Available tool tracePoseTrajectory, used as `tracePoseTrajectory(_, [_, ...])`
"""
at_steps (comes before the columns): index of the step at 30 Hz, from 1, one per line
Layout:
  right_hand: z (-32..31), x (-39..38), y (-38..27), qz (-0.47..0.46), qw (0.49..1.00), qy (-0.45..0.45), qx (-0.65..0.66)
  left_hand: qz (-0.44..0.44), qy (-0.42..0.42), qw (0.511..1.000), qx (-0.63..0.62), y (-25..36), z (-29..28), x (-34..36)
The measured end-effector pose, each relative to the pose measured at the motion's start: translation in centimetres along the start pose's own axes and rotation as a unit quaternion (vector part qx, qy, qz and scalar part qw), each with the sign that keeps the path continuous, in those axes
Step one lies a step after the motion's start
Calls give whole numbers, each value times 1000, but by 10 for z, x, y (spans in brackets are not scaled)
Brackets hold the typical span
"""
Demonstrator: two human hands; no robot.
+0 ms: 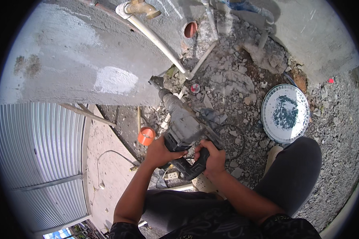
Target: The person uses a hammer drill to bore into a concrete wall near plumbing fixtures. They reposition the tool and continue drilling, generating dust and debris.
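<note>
The right hand [214,158] grips the rear handle [190,171] of the rotary hammer [183,125]. The left hand [158,153] clasps the housing's left side; most of its fingers are hidden. The tool extends forward and leftward from both hands, above rubble [231,85]. An orange ring [146,137] is just ahead of the left hand; a round white tray [272,115] lies forward-right of the right hand.

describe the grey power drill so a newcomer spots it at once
From the silver corrugated metal sheeting at left, look right to the left hand and right hand. They hold the bulky grey-and-black power drill, the only thing held.
</note>
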State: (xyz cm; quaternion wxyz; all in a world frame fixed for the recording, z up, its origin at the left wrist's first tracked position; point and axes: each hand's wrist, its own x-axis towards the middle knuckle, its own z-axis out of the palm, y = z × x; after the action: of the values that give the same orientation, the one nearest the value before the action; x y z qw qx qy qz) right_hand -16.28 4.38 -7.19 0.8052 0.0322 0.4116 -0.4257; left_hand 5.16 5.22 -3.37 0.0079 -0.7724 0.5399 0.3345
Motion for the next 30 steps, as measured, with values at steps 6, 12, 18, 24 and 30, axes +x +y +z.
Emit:
tracePoseTrajectory(6, [21, -1, -12, -59, 997, -48, -34, 35, -14, 993, -114, -3, -4, 9])
tracePoseTrajectory(12, [40, -1, -28, -79, 991, -72, -85, 62, -25, 975, -213, 4, -3, 13])
tracePoseTrajectory(18, [48, 6, -46, -80, 988, -60, -115, 62, -55, 971, -223, 12, -3, 24])
tracePoseTrajectory(24, [46, 11, -47, -58, 986, -49, -146, 54, -49, 966, -248, 23, -4, 18])
tracePoseTrajectory(30, [39, 9, -72, -18, 987, -60, -146, 47, -14, 972, -231, 45, 3, 11])
